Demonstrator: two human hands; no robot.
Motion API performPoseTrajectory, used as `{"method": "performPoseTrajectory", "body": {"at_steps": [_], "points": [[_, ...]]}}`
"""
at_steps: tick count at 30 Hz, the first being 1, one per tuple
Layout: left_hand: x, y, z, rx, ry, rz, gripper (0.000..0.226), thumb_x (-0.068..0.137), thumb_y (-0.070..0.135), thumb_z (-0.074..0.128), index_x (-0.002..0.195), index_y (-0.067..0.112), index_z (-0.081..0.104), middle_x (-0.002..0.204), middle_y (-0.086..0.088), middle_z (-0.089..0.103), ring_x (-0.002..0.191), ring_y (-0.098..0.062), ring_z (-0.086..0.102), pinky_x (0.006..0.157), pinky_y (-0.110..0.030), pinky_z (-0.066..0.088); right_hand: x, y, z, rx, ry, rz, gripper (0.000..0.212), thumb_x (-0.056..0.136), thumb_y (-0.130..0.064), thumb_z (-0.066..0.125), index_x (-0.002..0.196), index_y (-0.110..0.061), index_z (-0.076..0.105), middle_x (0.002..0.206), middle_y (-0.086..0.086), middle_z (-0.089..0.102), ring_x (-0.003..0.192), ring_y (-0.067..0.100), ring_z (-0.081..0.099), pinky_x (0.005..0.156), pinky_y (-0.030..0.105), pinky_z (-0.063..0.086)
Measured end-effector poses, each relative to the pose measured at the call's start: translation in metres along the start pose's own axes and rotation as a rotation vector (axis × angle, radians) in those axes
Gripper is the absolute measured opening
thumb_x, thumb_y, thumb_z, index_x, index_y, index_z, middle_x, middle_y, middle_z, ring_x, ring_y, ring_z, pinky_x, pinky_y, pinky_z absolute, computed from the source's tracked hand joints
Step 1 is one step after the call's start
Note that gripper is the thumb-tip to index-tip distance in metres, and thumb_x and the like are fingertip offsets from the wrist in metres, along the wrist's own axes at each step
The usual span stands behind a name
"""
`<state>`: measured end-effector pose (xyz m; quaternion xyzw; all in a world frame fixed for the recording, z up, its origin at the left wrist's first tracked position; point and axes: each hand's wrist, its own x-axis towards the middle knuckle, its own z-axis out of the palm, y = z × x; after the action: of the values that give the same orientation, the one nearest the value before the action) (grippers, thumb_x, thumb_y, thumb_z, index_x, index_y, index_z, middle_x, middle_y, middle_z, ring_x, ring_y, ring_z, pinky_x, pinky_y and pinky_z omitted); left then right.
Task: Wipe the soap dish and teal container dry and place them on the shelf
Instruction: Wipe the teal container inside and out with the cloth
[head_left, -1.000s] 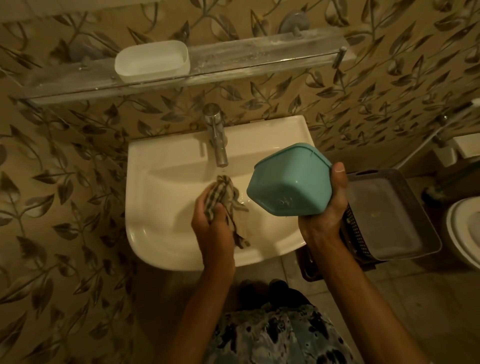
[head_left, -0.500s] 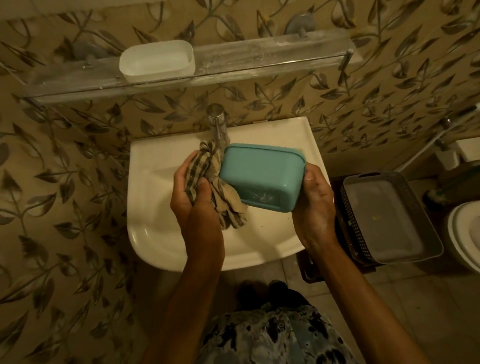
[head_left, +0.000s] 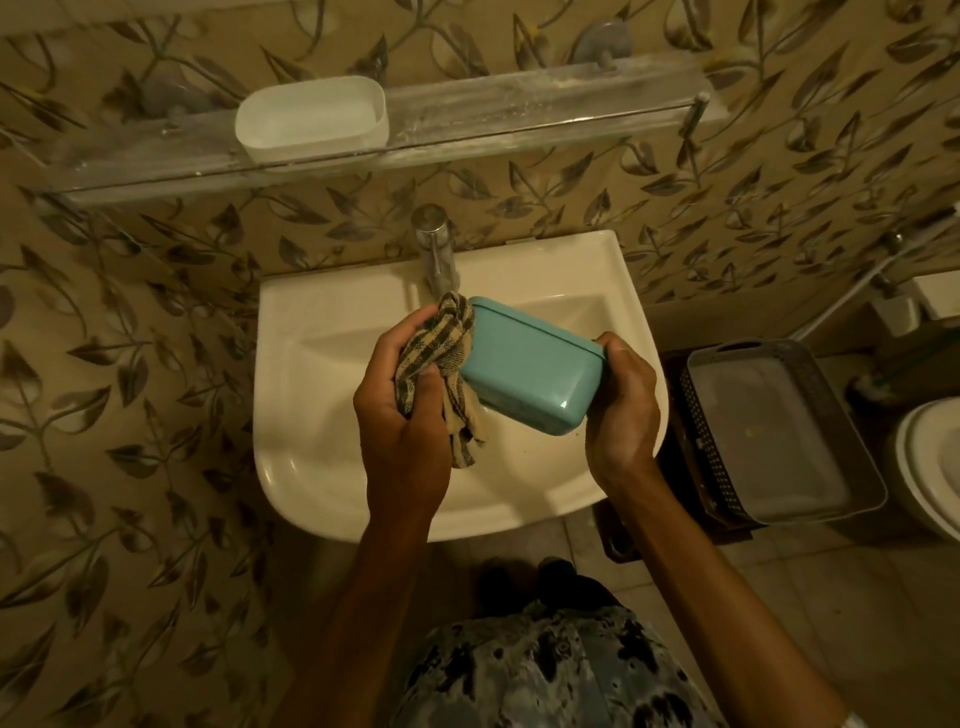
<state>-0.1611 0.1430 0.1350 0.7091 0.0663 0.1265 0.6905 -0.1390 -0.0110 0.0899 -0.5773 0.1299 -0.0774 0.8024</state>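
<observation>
Over the white sink (head_left: 322, 395) I hold a teal container (head_left: 530, 369) on its side, bottom toward me. My right hand (head_left: 621, 405) grips its right end. My left hand (head_left: 402, 400) is closed on a checked cloth (head_left: 441, 358), and the cloth presses against the container's left end. The white soap dish (head_left: 311, 117) stands on the left part of the clear wall shelf (head_left: 519, 111) above the sink.
A chrome tap (head_left: 436, 249) rises behind the container at the sink's back edge. A grey perforated basket (head_left: 769, 426) sits low on the right, beside a toilet (head_left: 930, 467). The right stretch of the shelf holds nothing.
My left hand rose from the basin with the cloth and met the container. My right hand turned the container onto its side and lowered it toward the sink's middle.
</observation>
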Motion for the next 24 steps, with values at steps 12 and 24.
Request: {"method": "performPoseTrajectory", "body": {"at_steps": [12, 24], "points": [[0.001, 0.007, 0.005, -0.015, -0.006, 0.03, 0.046, 0.09, -0.005, 0.038, 0.124, 0.019, 0.056, 0.117, 0.016, 0.064, 0.112, -0.005, 0.06, 0.096, -0.025, 0.049, 0.005, -0.011, 0.007, 0.06, 0.185, -0.006, 0.035, 0.08, -0.047, 0.049, 0.059, -0.028, 0.069, 0.063, -0.007, 0.062, 0.065, 0.01, 0.059, 0.059, 0.023, 0.046], [0.019, 0.019, 0.0, 0.161, 0.095, 0.089, 0.043, 0.09, -0.01, 0.039, 0.125, 0.008, 0.056, 0.117, 0.004, 0.061, 0.11, -0.001, 0.059, 0.094, -0.017, 0.047, 0.008, -0.02, 0.003, -0.075, 0.161, 0.024, 0.034, 0.072, -0.03, 0.038, 0.04, -0.024, 0.043, 0.045, -0.008, 0.043, 0.046, 0.011, 0.044, 0.047, 0.022, 0.034]]}}
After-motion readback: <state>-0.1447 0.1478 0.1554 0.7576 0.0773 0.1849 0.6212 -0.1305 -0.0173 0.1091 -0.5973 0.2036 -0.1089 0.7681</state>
